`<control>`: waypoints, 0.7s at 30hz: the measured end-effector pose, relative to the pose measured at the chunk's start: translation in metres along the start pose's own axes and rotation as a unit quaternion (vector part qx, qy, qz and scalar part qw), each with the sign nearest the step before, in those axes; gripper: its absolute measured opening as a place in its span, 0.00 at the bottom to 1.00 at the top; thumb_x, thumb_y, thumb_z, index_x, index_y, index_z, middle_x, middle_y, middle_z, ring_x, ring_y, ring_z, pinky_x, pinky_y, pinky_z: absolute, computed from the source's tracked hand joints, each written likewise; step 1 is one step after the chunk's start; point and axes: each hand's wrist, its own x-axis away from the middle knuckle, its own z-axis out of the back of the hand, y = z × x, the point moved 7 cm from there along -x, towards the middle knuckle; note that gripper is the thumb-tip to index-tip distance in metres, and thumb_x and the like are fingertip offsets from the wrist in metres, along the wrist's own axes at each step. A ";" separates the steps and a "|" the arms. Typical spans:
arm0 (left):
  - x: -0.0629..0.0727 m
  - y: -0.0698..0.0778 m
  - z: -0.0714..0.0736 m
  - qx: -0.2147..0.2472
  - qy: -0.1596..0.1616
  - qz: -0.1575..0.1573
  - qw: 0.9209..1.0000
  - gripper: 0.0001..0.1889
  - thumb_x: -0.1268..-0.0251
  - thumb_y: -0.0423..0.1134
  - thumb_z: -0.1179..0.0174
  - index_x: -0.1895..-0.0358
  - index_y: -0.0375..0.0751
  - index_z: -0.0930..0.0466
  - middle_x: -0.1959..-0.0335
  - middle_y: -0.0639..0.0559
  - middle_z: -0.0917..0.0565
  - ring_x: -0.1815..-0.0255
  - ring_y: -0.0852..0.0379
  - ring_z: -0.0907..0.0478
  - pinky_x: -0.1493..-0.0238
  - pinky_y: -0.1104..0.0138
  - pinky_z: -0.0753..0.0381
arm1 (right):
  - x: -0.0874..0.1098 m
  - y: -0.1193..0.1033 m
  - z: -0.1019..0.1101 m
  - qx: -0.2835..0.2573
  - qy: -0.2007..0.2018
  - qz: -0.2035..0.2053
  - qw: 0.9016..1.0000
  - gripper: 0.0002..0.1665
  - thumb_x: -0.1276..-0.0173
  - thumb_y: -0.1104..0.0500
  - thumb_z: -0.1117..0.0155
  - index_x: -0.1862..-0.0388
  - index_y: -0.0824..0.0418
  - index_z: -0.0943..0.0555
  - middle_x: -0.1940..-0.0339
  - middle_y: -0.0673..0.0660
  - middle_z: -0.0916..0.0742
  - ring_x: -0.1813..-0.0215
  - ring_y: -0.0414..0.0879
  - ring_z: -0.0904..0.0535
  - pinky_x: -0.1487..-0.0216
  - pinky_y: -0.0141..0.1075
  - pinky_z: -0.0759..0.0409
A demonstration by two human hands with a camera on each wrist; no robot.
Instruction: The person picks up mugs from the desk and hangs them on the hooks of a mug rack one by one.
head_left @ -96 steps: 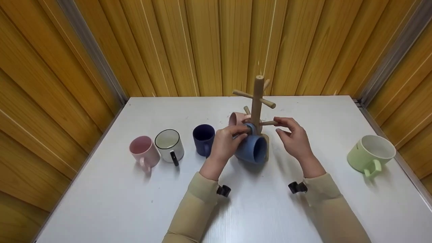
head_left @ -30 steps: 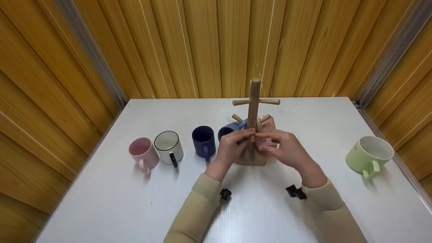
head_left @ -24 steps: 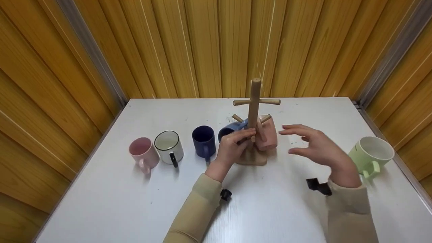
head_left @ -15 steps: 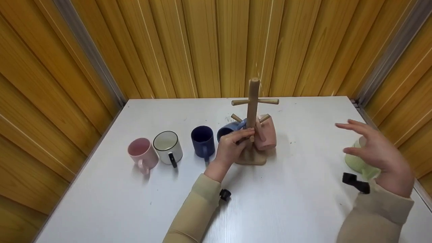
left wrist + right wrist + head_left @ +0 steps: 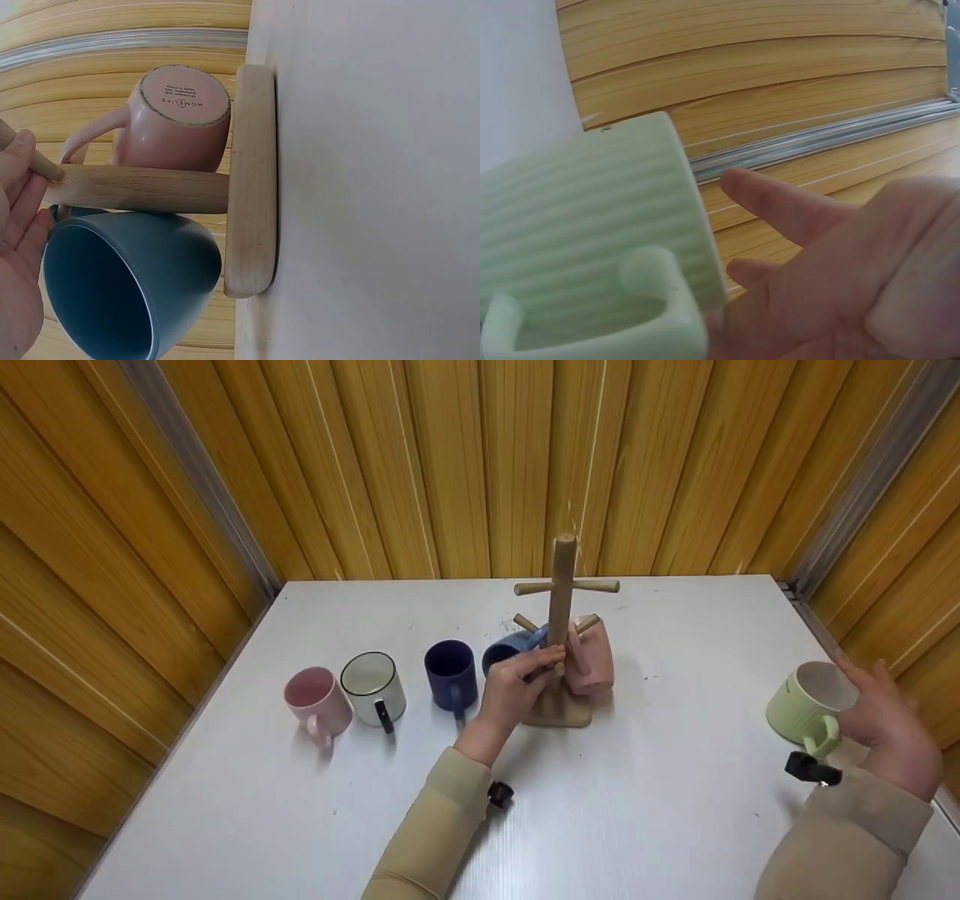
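My left hand (image 5: 510, 690) pinches a front peg (image 5: 41, 161) of the wooden mug tree (image 5: 561, 600). From its lower pegs hang a blue mug (image 5: 161, 270) on the left and a pink mug (image 5: 592, 660) on the right; in the left wrist view the pink one shows its printed base. At the far right, my right hand (image 5: 885, 727) is beside the ribbed light green mug (image 5: 795, 709), which stands upright. Its fingers are spread at the mug's rim and handle in the right wrist view, not curled round it; whether they touch it is unclear.
Upright in a row on the left stand a pink mug (image 5: 319, 701), a white mug (image 5: 375, 686) with black rim and handle, and a dark blue mug (image 5: 451, 675). Wood-patterned walls (image 5: 450, 472) enclose the white table (image 5: 637, 810) at back and sides.
The mug tree has been turned, bringing the hung blue mug to the left and the hung pink one to the right. My right hand has left it and moved right to the green mug.
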 end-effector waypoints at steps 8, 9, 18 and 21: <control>0.000 -0.002 -0.001 0.007 -0.006 0.012 1.000 0.12 0.34 0.32 0.32 0.49 0.39 0.11 0.47 0.48 0.10 0.43 0.54 0.12 0.39 0.73 0.19 | -0.010 -0.013 -0.012 0.017 -0.027 0.001 1.000 0.73 0.45 0.67 0.28 0.18 0.62 0.72 0.26 0.90 0.63 0.33 0.93 0.60 0.42 0.88 0.53; 0.000 -0.002 -0.001 0.006 -0.005 0.010 1.000 0.12 0.34 0.32 0.32 0.49 0.39 0.11 0.48 0.48 0.10 0.43 0.54 0.12 0.39 0.73 0.19 | -0.011 -0.016 -0.014 0.036 -0.025 -0.001 0.999 0.73 0.45 0.63 0.26 0.18 0.63 0.71 0.29 0.94 0.61 0.36 0.94 0.59 0.44 0.87 0.49; 0.000 -0.002 -0.001 0.002 -0.004 0.003 1.000 0.12 0.34 0.32 0.32 0.49 0.38 0.11 0.48 0.47 0.10 0.44 0.54 0.12 0.39 0.73 0.19 | -0.017 -0.030 -0.022 0.067 -0.050 0.019 0.996 0.65 0.43 0.58 0.24 0.19 0.71 0.57 0.36 0.94 0.51 0.41 0.89 0.52 0.51 0.80 0.35; 0.000 -0.001 -0.001 -0.001 -0.001 -0.002 1.000 0.12 0.34 0.33 0.32 0.49 0.38 0.11 0.48 0.47 0.09 0.44 0.53 0.12 0.40 0.73 0.18 | -0.018 -0.030 -0.023 0.056 -0.052 0.019 0.997 0.61 0.43 0.60 0.25 0.21 0.71 0.54 0.36 0.93 0.48 0.41 0.86 0.47 0.54 0.75 0.31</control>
